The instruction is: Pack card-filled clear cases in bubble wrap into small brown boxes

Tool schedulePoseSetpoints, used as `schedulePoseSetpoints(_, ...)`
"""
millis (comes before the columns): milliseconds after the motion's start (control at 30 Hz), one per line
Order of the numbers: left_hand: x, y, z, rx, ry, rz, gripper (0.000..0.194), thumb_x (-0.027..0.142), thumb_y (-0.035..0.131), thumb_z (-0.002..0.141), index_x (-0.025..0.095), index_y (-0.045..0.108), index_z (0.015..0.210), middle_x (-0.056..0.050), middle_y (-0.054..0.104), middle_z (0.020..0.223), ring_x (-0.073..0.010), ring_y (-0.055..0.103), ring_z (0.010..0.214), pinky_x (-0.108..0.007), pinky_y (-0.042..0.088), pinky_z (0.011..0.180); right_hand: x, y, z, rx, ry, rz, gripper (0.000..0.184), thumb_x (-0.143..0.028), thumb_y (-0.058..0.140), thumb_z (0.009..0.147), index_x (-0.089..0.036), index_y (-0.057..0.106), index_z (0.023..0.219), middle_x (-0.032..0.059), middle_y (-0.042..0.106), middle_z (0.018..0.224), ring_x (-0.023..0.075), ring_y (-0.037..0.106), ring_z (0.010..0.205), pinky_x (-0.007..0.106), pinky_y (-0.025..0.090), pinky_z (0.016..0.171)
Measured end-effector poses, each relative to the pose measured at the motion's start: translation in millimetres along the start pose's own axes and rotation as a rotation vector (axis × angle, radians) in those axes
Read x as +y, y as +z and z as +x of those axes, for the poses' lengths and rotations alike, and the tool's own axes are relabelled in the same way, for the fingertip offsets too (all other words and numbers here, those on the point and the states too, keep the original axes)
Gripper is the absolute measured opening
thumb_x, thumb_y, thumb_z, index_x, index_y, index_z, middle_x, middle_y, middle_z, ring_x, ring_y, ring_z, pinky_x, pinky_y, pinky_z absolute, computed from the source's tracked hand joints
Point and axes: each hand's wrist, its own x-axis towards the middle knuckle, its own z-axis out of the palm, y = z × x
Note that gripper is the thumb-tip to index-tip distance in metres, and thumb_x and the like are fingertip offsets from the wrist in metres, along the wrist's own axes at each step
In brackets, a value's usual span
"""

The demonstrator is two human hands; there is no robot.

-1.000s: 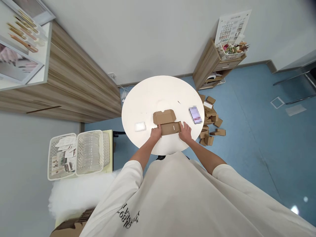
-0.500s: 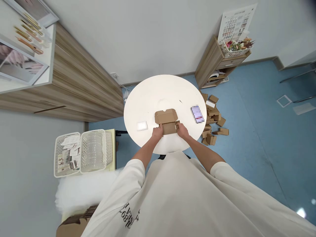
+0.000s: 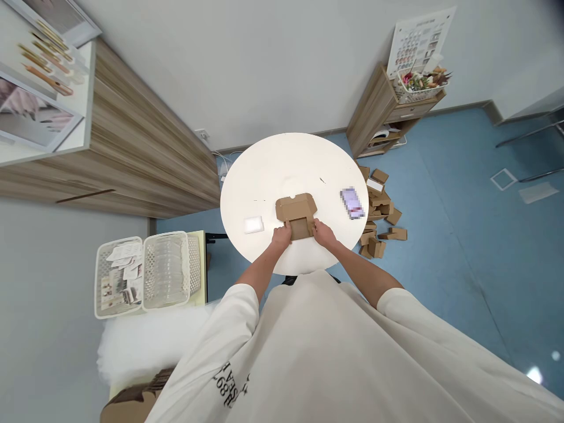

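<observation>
A small brown cardboard box point(image 3: 296, 208) lies on the round white table point(image 3: 264, 164), its lid flap spread open away from me. My left hand point(image 3: 282, 235) grips the box's left side wall, thumb toward the inside. On the opposite side my right hand point(image 3: 324, 234) is closed on the right wall. Both side walls stand up around the box's shaded floor. Left of the box rests a small white packet point(image 3: 254, 224). To the right lies a phone-shaped purple item point(image 3: 352, 203), blurred by pixels.
Several folded brown boxes point(image 3: 379, 205) are heaped on the blue floor right of the table. White baskets point(image 3: 165, 270) stand on a side table at left, beside white fluffy wrap point(image 3: 145, 341). A small dark sliver point(image 3: 322, 180) lies on the tabletop.
My right hand has shifted slightly left, and the right wall of the box has folded upright. My left hand stays on the left wall.
</observation>
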Motion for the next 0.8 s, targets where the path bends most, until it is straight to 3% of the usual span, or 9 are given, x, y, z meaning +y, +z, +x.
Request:
schedulePoseSetpoints(200, -1, 1.3, 0, -0.012, -0.007, -0.012, 0.113, 0.027, 0.080, 0.079, 0.008, 0.003, 0.160, -0.023, 0.067, 0.118, -0.0335, 0.066, 0.110, -0.040, 0.042, 0.093, 0, 0, 16, -0.106, -0.051, -0.196, 0.026, -0.020, 0.041, 0.101, -0.020, 0.050, 0.126, 0.0135, 0.059, 0.115, 0.0239, 0.062, 0.092, 0.032, 0.045, 0.074)
schedulePoseSetpoints(500, 0, 2.6, 2, -0.023, -0.013, -0.006, 0.116, 0.029, 0.080, 0.080, 0.009, -0.002, 0.160, -0.023, 0.067, 0.118, -0.0337, 0.065, 0.110, -0.039, 0.042, 0.093, -7, 15, 20, -0.066, -0.055, -0.304, 0.030, -0.002, 0.051, 0.089, -0.010, 0.060, 0.116, 0.0207, 0.061, 0.114, 0.0287, 0.062, 0.104, 0.037, 0.047, 0.085)
schedulePoseSetpoints(667, -1, 2.6, 2, -0.025, -0.005, -0.007, 0.115, 0.028, 0.080, 0.080, 0.008, -0.001, 0.160, -0.023, 0.067, 0.118, -0.0338, 0.065, 0.111, -0.039, 0.042, 0.093, -8, 12, 16, -0.079, -0.071, -0.305, 0.032, -0.005, 0.049, 0.092, -0.012, 0.055, 0.122, 0.0198, 0.059, 0.115, 0.0295, 0.060, 0.105, 0.038, 0.046, 0.087)
schedulePoseSetpoints(800, -1, 2.3, 0, -0.008, 0.005, -0.009, 0.116, 0.027, 0.080, 0.080, 0.009, -0.001, 0.160, -0.023, 0.067, 0.120, -0.0334, 0.065, 0.112, -0.039, 0.042, 0.093, -10, 9, 7, 0.025, -0.071, -0.266, 0.033, -0.022, 0.045, 0.099, -0.015, 0.046, 0.132, 0.0203, 0.051, 0.130, 0.0301, 0.055, 0.108, 0.040, 0.046, 0.088)
